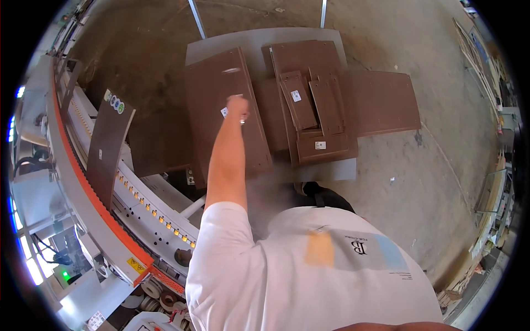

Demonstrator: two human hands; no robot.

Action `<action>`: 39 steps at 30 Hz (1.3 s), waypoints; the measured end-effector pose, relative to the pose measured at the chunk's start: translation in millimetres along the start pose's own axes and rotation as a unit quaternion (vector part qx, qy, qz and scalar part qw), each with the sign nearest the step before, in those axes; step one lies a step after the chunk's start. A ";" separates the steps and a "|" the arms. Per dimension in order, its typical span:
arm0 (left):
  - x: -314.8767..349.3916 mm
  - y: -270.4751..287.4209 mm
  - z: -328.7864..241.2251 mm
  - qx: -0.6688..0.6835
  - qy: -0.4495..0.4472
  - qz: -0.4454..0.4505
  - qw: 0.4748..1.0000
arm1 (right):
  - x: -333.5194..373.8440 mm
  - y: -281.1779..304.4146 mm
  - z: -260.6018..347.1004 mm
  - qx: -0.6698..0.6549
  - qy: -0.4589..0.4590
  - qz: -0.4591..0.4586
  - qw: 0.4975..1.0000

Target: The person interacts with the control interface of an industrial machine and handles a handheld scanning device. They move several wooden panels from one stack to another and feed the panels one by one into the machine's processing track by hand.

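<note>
My left hand [237, 108] reaches forward at arm's length and is closed on the right edge of a long brown panel [212, 94]. That panel lies tilted across the left side of a grey cart [221, 41]. A small white label shows by my fingers. To the right of the hand, a stack of brown panels [312, 99] of different sizes lies on the same cart, and some of them carry white labels. My right hand is out of sight. My white shirt fills the lower part of the view.
A long machine with an orange strip and a row of yellow lights [110, 215] curves along the left. Another brown panel [107, 146] stands on its track. A wide brown board [383, 102] sticks out at the cart's right. Concrete floor surrounds it, with stacked boards [486, 60] far right.
</note>
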State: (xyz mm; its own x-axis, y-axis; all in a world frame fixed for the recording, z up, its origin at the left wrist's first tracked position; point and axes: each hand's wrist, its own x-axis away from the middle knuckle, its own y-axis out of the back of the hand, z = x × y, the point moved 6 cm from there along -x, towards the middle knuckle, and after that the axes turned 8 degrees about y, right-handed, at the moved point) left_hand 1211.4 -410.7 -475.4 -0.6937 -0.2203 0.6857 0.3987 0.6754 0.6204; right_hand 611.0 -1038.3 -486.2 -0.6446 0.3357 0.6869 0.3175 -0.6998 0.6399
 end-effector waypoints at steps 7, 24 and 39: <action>79.2 -63.2 0.0 0.179 0.004 0.134 0.975 | 19.2 -7.6 16.2 0.011 -0.055 0.014 0.998; 206.8 -116.8 252.3 0.223 0.191 0.050 0.955 | -141.8 -6.7 27.1 -0.015 0.079 0.124 0.989; 521.2 -203.9 110.5 -0.021 0.045 0.286 0.957 | -167.6 10.2 236.9 -0.305 0.014 0.229 0.924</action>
State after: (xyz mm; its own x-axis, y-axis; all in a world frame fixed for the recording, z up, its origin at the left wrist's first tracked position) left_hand 702.2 -585.5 -286.6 -0.3004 0.1160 0.9467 0.7226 0.6756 0.1465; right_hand 887.0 -952.3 -513.2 -0.5603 -0.0951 0.8228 0.1169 -0.9925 -0.0351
